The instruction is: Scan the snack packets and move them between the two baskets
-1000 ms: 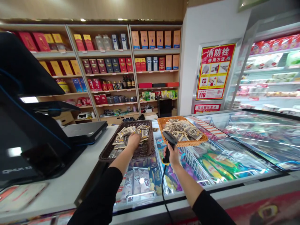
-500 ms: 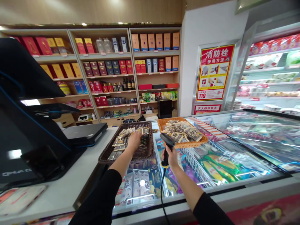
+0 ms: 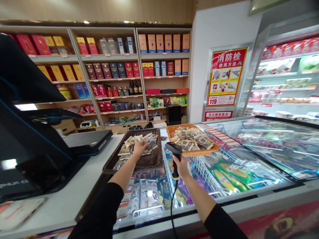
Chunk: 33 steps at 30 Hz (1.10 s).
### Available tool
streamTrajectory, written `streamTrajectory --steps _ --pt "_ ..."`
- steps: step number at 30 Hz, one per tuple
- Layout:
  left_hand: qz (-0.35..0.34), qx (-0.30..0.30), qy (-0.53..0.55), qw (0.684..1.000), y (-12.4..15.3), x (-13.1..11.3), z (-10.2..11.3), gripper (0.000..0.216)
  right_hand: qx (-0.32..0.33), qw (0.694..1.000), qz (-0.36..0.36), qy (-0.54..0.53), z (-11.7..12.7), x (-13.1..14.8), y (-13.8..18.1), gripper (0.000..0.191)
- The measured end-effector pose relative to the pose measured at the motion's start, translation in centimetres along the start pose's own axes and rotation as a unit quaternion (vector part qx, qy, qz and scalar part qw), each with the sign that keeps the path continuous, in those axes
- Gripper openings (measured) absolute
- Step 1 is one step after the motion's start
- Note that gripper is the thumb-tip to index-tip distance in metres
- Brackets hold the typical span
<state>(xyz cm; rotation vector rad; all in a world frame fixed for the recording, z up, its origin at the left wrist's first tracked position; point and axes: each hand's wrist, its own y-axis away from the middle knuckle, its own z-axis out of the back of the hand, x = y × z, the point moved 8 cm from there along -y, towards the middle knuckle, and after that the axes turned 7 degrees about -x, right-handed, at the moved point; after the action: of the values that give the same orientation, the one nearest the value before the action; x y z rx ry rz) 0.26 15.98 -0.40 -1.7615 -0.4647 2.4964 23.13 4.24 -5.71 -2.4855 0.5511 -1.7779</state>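
My right hand [image 3: 182, 167] is wrapped around the handle of a black barcode scanner [image 3: 173, 148], whose head tilts to the left. A cable hangs down from its grip. My left hand [image 3: 140, 148] reaches into a dark brown wicker basket [image 3: 157, 161], fingers closed on a small snack packet [image 3: 150, 139] at the edge of the pile. More small packets [image 3: 130, 142] with dark lettering lie in that basket. To the right of it, an orange wicker basket [image 3: 211, 151] holds a heap of similar packets [image 3: 190, 136].
Both baskets rest on a glass-topped chest freezer [image 3: 239, 156] filled with packaged goods. At left, a checkout terminal [image 3: 27, 132] stands on a white counter [image 3: 72, 189], with a flat black device [image 3: 89, 141] beside it. Shelves of boxes [image 3: 119, 71] line the back wall.
My left hand has shifted slightly left and lower, and the packet by its fingers shows more clearly. The scanner stays in my right hand. The view has moved slightly.
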Motion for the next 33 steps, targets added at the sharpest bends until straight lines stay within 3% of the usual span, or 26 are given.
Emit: streamTrajectory --steps 3,6,12,18,21,24,27,30,33 --pt "-0.033 -0.051 0.027 0.998 0.4 -1.2 1.2 0.036 0.087 0.994 0.027 0.063 -1.1 0.9 0.7 0.035" --pt "-0.059 -0.073 0.016 0.995 0.8 -1.8 1.9 0.041 0.124 0.984 0.049 0.114 -1.6 1.4 1.2 0.032" --pt "-0.078 -0.067 0.004 0.995 0.7 -1.9 1.6 0.044 0.136 0.975 0.055 0.167 -1.7 1.7 1.6 0.029" --pt "-0.064 -0.069 0.017 0.995 0.6 -1.6 1.4 0.041 0.130 0.978 0.050 0.154 -1.7 1.6 1.8 0.028" --pt "-0.091 -0.070 -0.019 0.993 0.7 -1.9 1.6 0.038 0.120 0.985 0.034 0.123 -1.8 1.5 1.7 0.031" --pt "-0.147 -0.044 -0.070 0.986 0.8 -3.3 1.3 0.028 0.072 0.996 0.014 0.041 -0.8 2.1 0.8 0.035" --pt "-0.218 -0.004 -0.112 0.969 0.9 -6.3 -0.4 0.025 -0.024 0.999 0.001 -0.045 2.2 3.2 -1.1 0.039" --pt "-0.312 0.007 -0.153 0.938 1.4 -10.2 -4.2 0.029 -0.130 0.986 0.022 -0.101 6.7 4.0 -2.8 0.042" --pt "-0.374 0.017 -0.203 0.905 2.0 -12.6 -10.1 0.036 -0.227 0.963 0.064 -0.131 11.2 4.2 -3.7 0.045"
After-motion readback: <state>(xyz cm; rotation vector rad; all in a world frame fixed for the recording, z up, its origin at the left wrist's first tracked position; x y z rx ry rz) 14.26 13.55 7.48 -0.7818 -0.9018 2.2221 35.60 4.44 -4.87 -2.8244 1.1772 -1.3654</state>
